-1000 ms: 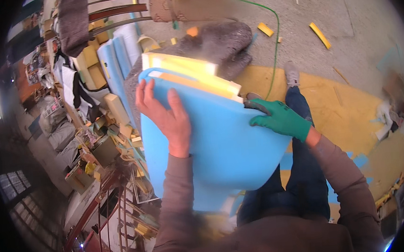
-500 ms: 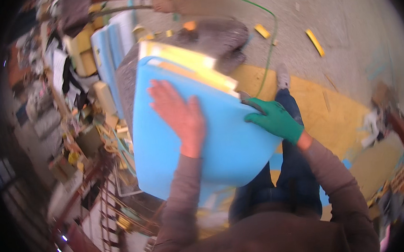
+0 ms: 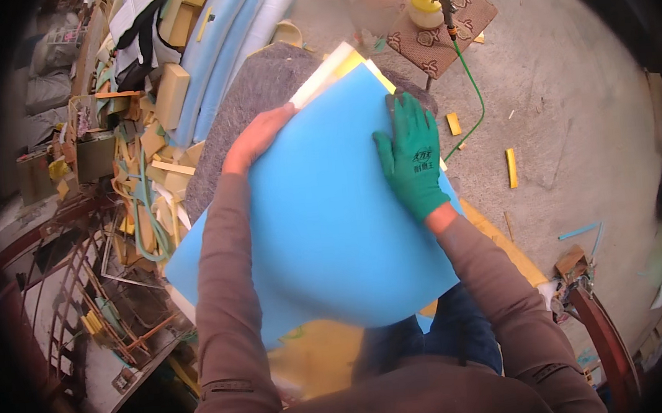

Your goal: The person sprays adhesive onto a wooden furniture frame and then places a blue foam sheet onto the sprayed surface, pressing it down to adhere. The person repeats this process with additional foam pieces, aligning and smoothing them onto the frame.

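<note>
A large blue foam sheet (image 3: 331, 206) lies bulging over a cream and yellow foam piece (image 3: 329, 74), whose corner juts out at the far end. Along the sheet's left edge rests my bare left hand (image 3: 261, 137), fingers stretched toward the cream corner, thumb hidden. My right hand (image 3: 413, 155), in a green glove with dark fingertips, presses flat on the far right edge, its thumb spread apart. Beneath the foam is a grey fabric-covered support (image 3: 224, 110).
Rolled blue foam (image 3: 209, 58) and foam offcuts (image 3: 156, 169) crowd the left. A patterned stool (image 3: 441, 26) at the far right bears a spray gun with a yellow cup (image 3: 426, 8). Its green hose (image 3: 480, 92) trails across the floor, near yellow scraps (image 3: 511, 167).
My left hand has slid from the sheet's top to its left edge. My right hand's fingers have straightened over the far right edge. The foam has turned, and the view has shifted.
</note>
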### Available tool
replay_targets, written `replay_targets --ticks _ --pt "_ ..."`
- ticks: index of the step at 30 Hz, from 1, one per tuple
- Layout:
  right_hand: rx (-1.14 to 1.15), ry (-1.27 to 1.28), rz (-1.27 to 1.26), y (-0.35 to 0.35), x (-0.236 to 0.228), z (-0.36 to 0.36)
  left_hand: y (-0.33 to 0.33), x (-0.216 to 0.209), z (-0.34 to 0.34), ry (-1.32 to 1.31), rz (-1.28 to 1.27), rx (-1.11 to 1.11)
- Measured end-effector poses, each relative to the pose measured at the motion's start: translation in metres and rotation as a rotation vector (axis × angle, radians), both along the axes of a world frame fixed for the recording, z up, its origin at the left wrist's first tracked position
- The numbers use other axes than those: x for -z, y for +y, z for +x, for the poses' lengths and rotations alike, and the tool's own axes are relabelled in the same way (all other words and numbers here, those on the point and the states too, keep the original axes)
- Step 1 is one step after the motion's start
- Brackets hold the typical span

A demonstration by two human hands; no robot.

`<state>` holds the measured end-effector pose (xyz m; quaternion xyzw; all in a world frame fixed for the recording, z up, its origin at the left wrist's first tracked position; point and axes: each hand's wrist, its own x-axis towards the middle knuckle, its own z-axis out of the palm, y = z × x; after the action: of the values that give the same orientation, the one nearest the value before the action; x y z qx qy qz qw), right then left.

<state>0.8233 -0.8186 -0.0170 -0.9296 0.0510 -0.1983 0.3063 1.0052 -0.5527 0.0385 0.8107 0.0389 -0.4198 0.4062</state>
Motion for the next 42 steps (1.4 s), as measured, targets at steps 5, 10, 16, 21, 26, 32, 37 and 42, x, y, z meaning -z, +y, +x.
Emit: replay_targets --ticks 5,10,16,21,26,32,37,42 --pt "0.016 0.035 0.039 0.005 0.025 -0.003 0.004 0.009 -0.022 -0.276 -0.052 0.243" --pt "0.037 0.012 -0.003 0.008 0.026 0.0 0.01 0.004 -0.059 -0.731 0.135 0.515" --pt "0.054 0.017 -0.091 0.01 0.025 0.003 0.0 0.008 -0.143 -0.981 0.428 0.702" --pt "0.082 0.036 -0.109 0.01 0.027 0.002 0.002 0.024 -0.22 -0.885 0.284 0.849" --pt "0.103 0.125 -0.106 0.012 0.028 0.002 0.008 0.036 -0.294 -0.873 0.145 0.909" --pt "0.158 0.08 -0.362 0.026 0.012 0.005 0.025 0.028 -0.36 -0.895 0.024 0.956" --pt "0.099 0.017 -0.108 0.093 0.011 0.002 0.071 -0.012 -0.336 -0.813 -0.391 0.458" --pt "0.114 -0.064 -0.118 0.095 0.022 0.0 0.178 -0.025 -0.124 -0.964 -0.015 0.087"
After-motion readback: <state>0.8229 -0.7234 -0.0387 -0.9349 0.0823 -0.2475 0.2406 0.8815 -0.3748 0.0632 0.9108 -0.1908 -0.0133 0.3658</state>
